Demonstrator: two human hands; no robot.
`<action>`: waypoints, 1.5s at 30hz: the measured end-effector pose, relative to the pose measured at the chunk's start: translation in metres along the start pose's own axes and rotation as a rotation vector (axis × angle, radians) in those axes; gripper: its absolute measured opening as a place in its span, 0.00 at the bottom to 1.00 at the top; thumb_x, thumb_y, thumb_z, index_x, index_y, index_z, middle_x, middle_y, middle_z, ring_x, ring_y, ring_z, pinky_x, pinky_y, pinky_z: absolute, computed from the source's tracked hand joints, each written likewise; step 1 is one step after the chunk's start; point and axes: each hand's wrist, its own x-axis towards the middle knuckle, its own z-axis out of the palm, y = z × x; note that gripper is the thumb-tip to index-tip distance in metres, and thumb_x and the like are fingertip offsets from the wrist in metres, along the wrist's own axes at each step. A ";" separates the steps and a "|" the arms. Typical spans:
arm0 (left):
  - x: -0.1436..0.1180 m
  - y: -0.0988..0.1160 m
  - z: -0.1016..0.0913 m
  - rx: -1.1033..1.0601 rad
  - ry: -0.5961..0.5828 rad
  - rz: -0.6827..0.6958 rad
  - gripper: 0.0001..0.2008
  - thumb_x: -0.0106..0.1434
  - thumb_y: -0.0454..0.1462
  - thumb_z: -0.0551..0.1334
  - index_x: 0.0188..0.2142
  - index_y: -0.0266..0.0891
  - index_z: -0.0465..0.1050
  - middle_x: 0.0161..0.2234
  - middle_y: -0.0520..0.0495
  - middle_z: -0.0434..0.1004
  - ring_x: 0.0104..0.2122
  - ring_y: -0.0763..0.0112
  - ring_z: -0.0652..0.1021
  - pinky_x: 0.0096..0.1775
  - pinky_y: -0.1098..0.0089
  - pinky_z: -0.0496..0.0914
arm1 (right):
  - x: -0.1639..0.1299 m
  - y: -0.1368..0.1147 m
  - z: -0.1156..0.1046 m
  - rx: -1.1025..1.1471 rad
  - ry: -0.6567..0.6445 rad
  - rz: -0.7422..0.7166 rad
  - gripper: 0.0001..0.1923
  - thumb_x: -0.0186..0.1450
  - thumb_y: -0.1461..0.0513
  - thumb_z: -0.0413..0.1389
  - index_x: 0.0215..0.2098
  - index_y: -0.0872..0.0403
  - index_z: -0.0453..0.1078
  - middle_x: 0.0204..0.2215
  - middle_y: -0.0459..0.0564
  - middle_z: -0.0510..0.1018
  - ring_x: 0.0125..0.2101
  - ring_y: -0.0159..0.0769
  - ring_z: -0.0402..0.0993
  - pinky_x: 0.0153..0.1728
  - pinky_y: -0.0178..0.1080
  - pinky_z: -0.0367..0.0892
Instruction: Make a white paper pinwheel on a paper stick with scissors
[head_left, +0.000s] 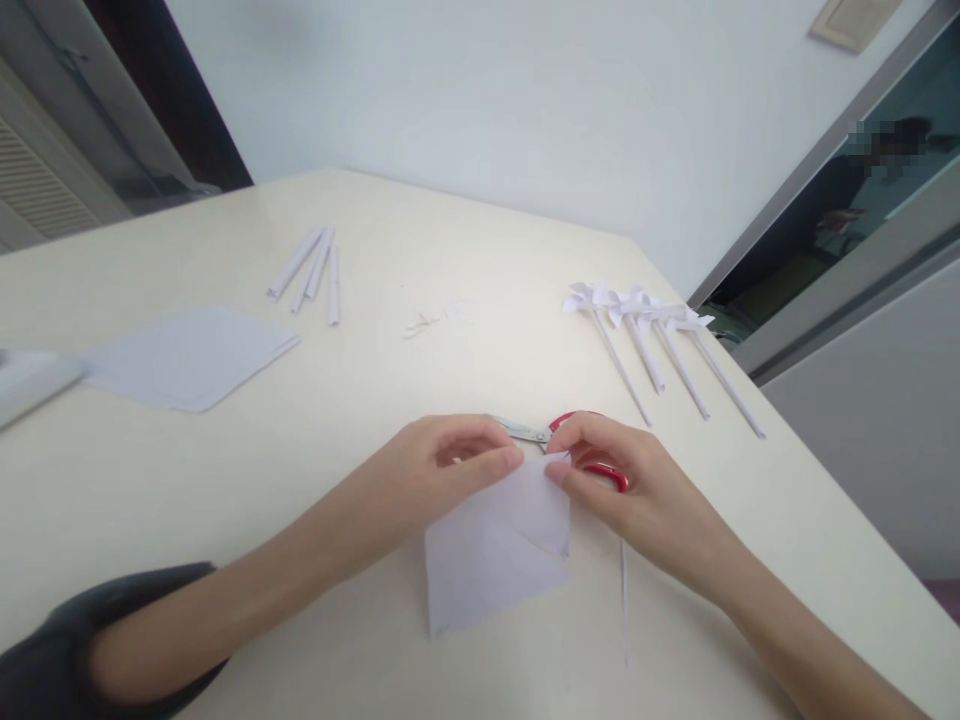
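Observation:
A white sheet of paper (499, 555), roughly square with a slit running in from its right side, hangs between my hands just above the table. My left hand (457, 465) pinches its upper edge between thumb and fingers. At the upper right corner, my right hand (607, 470) grips the paper the same way. Behind them lie scissors (531, 434) with red handles, partly hidden by my right hand and the paper. A thin white stick (625, 605) rests on the table below my right hand.
Several paper pinwheels (637, 308) on rolled sticks lie at the right. Several paper rolls (322, 265) lie at the back left, near a stack of white sheets (195, 355). Small scraps (424, 324) sit mid-table (465, 260). A person (832, 190) shows beyond the opening at right.

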 end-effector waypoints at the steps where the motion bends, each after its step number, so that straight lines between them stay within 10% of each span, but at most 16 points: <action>1: -0.001 0.000 0.001 0.016 -0.016 0.021 0.10 0.61 0.42 0.55 0.30 0.42 0.73 0.30 0.51 0.75 0.31 0.66 0.76 0.29 0.71 0.69 | 0.000 -0.001 0.001 -0.021 -0.005 -0.020 0.02 0.63 0.64 0.52 0.33 0.52 0.66 0.31 0.45 0.74 0.32 0.32 0.71 0.31 0.36 0.64; 45: -0.007 -0.010 0.012 0.075 -0.073 0.221 0.12 0.64 0.38 0.54 0.26 0.39 0.70 0.26 0.55 0.73 0.29 0.74 0.72 0.31 0.76 0.65 | -0.004 -0.001 0.011 0.036 0.169 -0.485 0.09 0.60 0.73 0.53 0.34 0.56 0.72 0.31 0.49 0.72 0.32 0.30 0.70 0.31 0.34 0.66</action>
